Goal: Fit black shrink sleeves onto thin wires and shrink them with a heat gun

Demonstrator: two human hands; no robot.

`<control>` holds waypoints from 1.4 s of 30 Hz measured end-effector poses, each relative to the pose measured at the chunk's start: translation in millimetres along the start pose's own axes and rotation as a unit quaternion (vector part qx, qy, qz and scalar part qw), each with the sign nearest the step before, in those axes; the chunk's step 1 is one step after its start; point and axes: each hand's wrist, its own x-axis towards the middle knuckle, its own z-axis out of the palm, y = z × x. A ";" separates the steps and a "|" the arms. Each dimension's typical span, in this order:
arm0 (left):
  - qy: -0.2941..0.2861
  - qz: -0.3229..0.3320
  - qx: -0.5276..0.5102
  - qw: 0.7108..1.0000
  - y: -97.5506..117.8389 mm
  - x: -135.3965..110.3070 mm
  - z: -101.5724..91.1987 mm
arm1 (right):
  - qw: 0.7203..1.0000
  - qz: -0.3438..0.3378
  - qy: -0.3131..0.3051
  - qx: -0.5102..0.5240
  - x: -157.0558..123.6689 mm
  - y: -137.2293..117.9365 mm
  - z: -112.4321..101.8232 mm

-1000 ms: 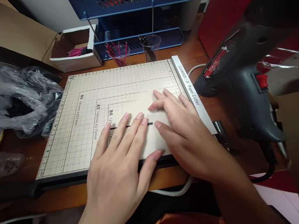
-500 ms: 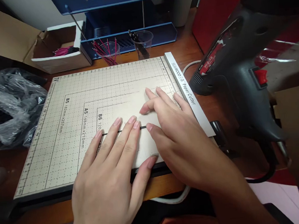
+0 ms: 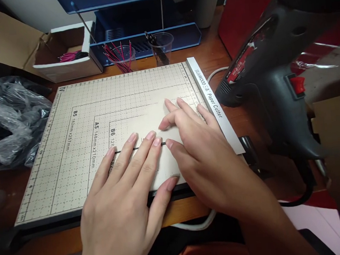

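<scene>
Left hand (image 3: pixel 117 201) splayed flat over black strip (image 3: pixel 163 144), room leftward; right hand (image 3: pixel 199 139) half-open, pinching nothing, by paper cutter's (image 3: pixel 54 169) silver edge (image 3: pixel 214 103).

A reddish-brown wooden desk (image 3: pixel 210 48) fills much of the view, its front edge lighter brown. At its back stands a blue slatted rack (image 3: pixel 187 36) in two tiers, joined by thin metal rods (image 3: pixel 162 15). Behind, at upper left, is a plain pale-grey wall (image 3: pixel 39 14); a deep red panel (image 3: pixel 244 8) rises at right. Lower right shows what looks like pale floor (image 3: pixel 321 227). Soft light brightens the middle, leaving the edges dim.
</scene>
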 end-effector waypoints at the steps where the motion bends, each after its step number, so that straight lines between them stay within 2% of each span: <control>1: -0.002 -0.001 0.001 1.000 -0.1 0.0 0.1 | 1.000 0.000 -0.001 -0.002 0.0 0.3 0.3; 29: -0.005 -0.006 0.006 1.000 1.1 -1.0 0.6 | 1.000 -0.016 0.019 -0.015 -1.7 4.0 4.1; 36: -0.011 0.001 0.016 1.000 -2.0 -3.2 1.5 | 1.000 -0.018 0.018 0.008 -0.9 5.8 2.7; 42: 0.004 0.001 0.010 1.000 -1.0 -2.7 3.9 | 1.000 -0.017 0.019 0.013 -0.8 7.0 3.6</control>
